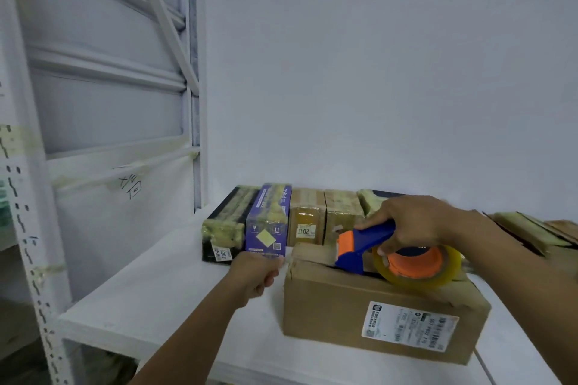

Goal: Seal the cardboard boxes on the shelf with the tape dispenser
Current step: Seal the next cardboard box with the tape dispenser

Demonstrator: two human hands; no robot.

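My right hand [416, 225] grips the tape dispenser [369, 247] atop the cardboard box [359, 312]; my left hand [256, 272] curls beside its corner, grasp unclear.

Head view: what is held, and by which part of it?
The right grip holds the tape dispenser by its blue handle; the left grip cannot be told.

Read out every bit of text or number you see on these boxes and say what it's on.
"3202": sticker on the black box.
"20", rest unclear: label on the tan box.
Shipping label on the big cardboard box: too blurred.
Purple box print and handwriting on the rack panel: unreadable.
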